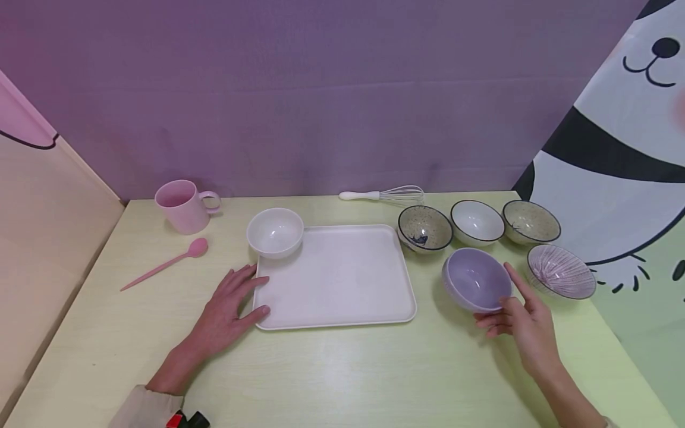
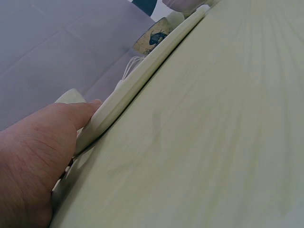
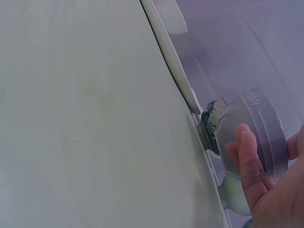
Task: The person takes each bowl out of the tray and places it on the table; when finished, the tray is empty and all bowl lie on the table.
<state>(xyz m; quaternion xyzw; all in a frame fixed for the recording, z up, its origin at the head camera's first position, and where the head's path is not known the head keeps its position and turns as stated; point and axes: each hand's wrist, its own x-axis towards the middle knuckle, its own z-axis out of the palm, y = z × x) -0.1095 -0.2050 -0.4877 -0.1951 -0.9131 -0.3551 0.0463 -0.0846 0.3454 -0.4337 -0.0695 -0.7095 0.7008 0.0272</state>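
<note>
My right hand grips a purple bowl by its near right side. Fingers reach under the bowl, which is held above the table, as the right wrist view also shows. My left hand rests at the left edge of a white rectangular tray, its fingers spread and the fingertips over the rim. A white bowl stands at the tray's far left corner, overlapping it, just beyond that hand. In the left wrist view the thumb touches the tray's edge.
Right of the tray stand two speckled bowls, a dark-rimmed white bowl and a striped bowl. A whisk lies at the back. On the left are a pink mug and a pink spoon.
</note>
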